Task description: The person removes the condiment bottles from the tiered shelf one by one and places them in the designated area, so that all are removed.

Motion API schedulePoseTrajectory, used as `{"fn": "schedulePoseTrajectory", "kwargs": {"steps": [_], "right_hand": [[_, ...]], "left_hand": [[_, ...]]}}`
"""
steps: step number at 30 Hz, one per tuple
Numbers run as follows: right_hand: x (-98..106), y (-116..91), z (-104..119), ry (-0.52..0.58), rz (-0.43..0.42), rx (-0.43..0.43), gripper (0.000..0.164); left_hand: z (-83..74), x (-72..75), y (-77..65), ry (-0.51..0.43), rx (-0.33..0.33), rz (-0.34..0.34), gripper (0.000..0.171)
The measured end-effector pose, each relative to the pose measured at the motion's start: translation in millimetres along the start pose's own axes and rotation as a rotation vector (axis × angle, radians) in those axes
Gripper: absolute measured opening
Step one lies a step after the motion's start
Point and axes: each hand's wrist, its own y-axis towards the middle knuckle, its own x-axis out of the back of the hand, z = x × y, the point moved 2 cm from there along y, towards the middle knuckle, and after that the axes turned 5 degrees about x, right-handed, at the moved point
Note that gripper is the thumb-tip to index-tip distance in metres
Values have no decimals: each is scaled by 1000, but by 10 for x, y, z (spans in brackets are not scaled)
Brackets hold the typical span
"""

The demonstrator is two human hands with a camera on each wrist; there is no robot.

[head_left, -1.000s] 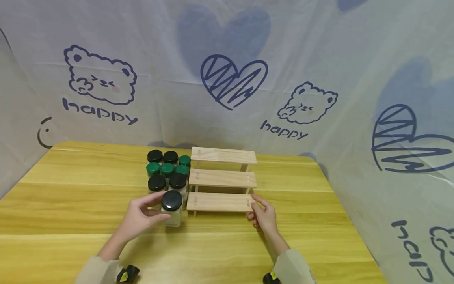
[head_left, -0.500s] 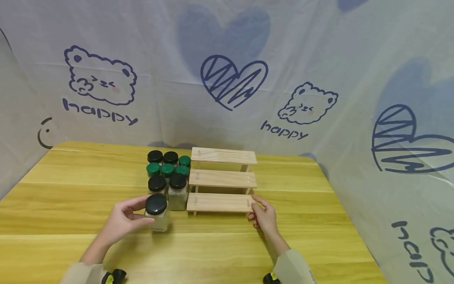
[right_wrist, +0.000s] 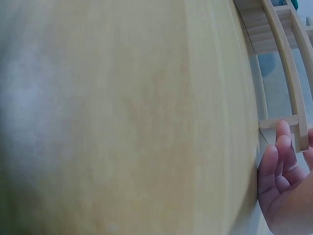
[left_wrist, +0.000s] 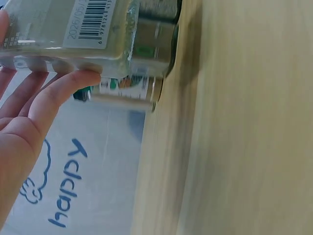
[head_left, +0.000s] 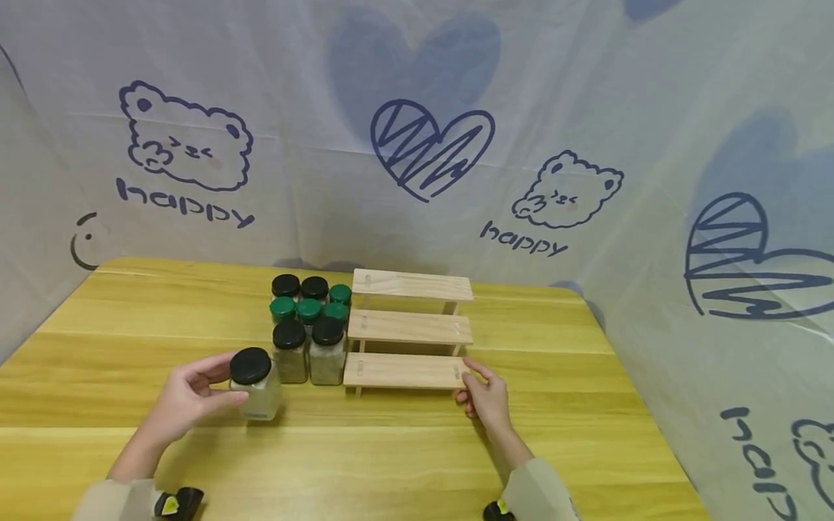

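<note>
My left hand (head_left: 185,398) grips a square clear jar (head_left: 259,401) with a black lid and pale contents. The jar is a little above the table, in front and to the left of the other jars. In the left wrist view, a barcode label shows on the held jar (left_wrist: 54,29), with fingertips along its side. A three-tier wooden rack (head_left: 404,370) stands right of the jar group, its shelves bare. My right hand (head_left: 483,394) holds the right end of its lowest shelf; in the right wrist view, curled fingers (right_wrist: 268,169) lie beside the rack's leg.
Two black-lidded jars (head_left: 327,358) stand at the front of the group, close to the rack's left side. Behind them are several green-lidded jars (head_left: 308,311) and more black-lidded ones (head_left: 285,286). A printed cloth (head_left: 313,108) hangs behind the wooden table (head_left: 391,463).
My left hand has carried the held jar leftward, away from the rack, uncovering the two front black-lidded jars. The right hand stays at the lowest shelf's end.
</note>
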Motion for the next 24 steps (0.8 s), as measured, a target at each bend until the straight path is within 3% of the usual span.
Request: {"fn": "schedulePoseTrajectory", "kwargs": {"steps": [4,9,14,17,24], "right_hand": [[19,56,-92,17,15,-2,36],[36,154,-249,34,18,-12,37],[25,137,-215,32,16,-8,36],[19,88,-131,34,12,-5,36],[4,-5,2,22,4,7,36]], "left_hand": [[1,99,19,60,27,-26,52],[37,185,55,238,102,-60,46],[99,244,97,359,194,-79,41],[129,263,147,397,246,-78,39],[234,283,298,378,297,-76,42]]}}
